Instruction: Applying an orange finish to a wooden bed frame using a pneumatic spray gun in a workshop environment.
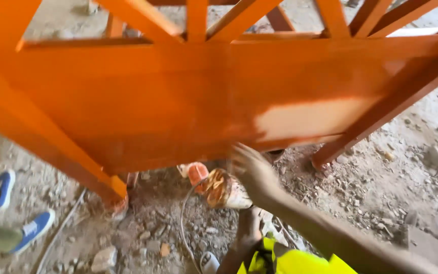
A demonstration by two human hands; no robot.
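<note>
head view, looking down: large flat orange panel (pixel 143 101) of a framed gate or door, surface smooth and glossy with wet-looking paint, slanted bars and uprights above it in the same orange. near the panel's lower right corner, a paler, duller patch (pixel 310 117), roughly rectangular with soft smeared edges. thick square-section orange leg (pixel 51 152) slanting down from the left edge to the ground; another, darker reddish-brown strut (pixel 381 109) running from the right edge down to the rubble.

right hand (pixel 252 170) raised just under the panel's lower edge, below the pale patch, blurred; fingers spread upward toward the edge, whether grasping anything cannot be told. forearm stretching in from the lower right corner of the view.

left hand (pixel 249 223) lower, partly hidden behind the right forearm; close by a small rounded paint tin (pixel 224 190), its sides streaked orange and cream, a thin wire handle (pixel 186 213) looping down from it. fingers' state cannot be told. tin hanging or held just below the panel's bottom edge, near its middle.

bright yellow-green garment (pixel 290 261) at the bottom edge.

ground (pixel 406 177) grey, dusty, littered with broken stones and lumps. at the left edge, two blue shoes with white soles (pixel 31 228) belonging to another person, above them dull green trouser legs.
</note>
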